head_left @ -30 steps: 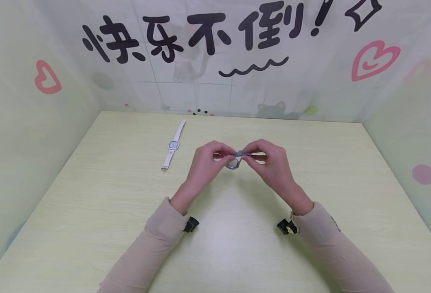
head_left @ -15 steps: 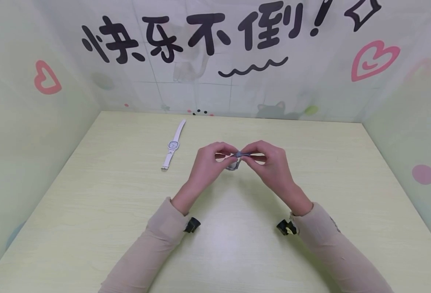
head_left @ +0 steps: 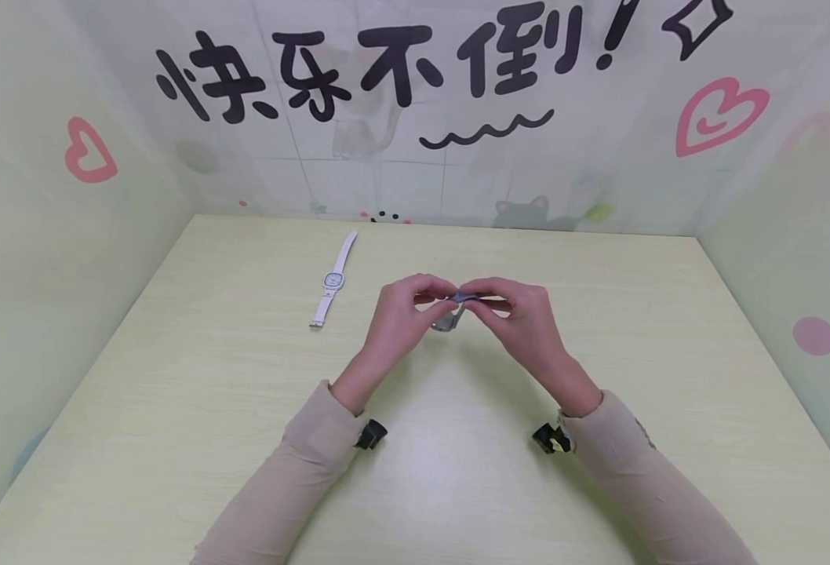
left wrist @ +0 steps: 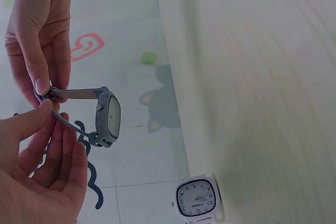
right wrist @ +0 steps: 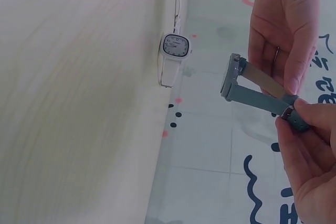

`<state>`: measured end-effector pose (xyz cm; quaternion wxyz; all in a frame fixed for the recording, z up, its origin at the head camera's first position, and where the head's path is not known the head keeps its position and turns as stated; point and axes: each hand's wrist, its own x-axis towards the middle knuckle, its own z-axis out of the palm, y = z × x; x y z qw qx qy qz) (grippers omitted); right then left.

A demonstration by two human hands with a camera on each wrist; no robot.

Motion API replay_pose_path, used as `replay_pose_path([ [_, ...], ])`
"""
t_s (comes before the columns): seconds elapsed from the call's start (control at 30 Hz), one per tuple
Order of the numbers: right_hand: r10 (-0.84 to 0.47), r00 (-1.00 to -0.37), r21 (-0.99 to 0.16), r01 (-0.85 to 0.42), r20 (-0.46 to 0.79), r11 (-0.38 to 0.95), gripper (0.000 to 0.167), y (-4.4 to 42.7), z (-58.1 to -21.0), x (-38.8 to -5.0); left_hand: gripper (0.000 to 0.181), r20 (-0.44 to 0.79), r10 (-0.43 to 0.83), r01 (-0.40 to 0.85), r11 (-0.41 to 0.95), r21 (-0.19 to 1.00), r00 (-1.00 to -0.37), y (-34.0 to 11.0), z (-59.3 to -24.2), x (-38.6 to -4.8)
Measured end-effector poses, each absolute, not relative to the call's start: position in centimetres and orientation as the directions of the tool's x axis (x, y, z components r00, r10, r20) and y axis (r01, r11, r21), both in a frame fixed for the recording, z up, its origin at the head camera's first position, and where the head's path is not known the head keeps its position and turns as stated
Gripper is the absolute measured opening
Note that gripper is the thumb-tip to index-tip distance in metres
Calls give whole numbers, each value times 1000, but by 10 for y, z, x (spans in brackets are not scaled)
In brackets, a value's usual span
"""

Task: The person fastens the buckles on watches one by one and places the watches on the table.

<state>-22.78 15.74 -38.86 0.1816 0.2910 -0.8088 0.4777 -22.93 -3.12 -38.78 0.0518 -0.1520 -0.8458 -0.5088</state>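
A blue-grey wristwatch (head_left: 445, 322) hangs above the middle of the table, its strap bent into a loop. With thumb and fingers my left hand (head_left: 399, 320) pinches one part of the strap. My right hand (head_left: 524, 320) pinches the strap beside it, close to the metal buckle (right wrist: 287, 112). In the right wrist view one strap end (right wrist: 299, 123) lies at the buckle; whether the pin is through a hole cannot be told. The watch case (left wrist: 108, 119) hangs free of both hands in the left wrist view.
A white wristwatch (head_left: 333, 280) lies stretched out on the pale wood table (head_left: 210, 377), left of my hands. Printed curtain walls (head_left: 415, 184) stand along the back and both sides. A small black device (head_left: 370, 434) sits at the left cuff, another (head_left: 551, 438) at the right.
The watch case has tipped and sunk slightly beneath my fingers. My right index finger has come down a little over the strap. The white watch stays put.
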Motion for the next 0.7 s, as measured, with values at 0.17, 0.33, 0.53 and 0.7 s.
replay_pose_path([
  [0.17,-298,-775,-674,-632,557,382,15,156,-389,-227,15,255,208,322,423,847,-944,-31,-388,-229],
  [0.33,-290,-774,-661,-632,563,404,14,155,-391,-228,14,286,203,349,452,821,-936,-31,-389,-228],
  [0.53,-277,-758,-625,-646,590,438,14,155,-392,-226,13,291,167,334,552,764,-942,-29,-386,-225],
  [0.7,-285,-747,-598,-657,601,459,14,154,-393,-226,13,265,164,310,553,773,-950,-30,-385,-225],
])
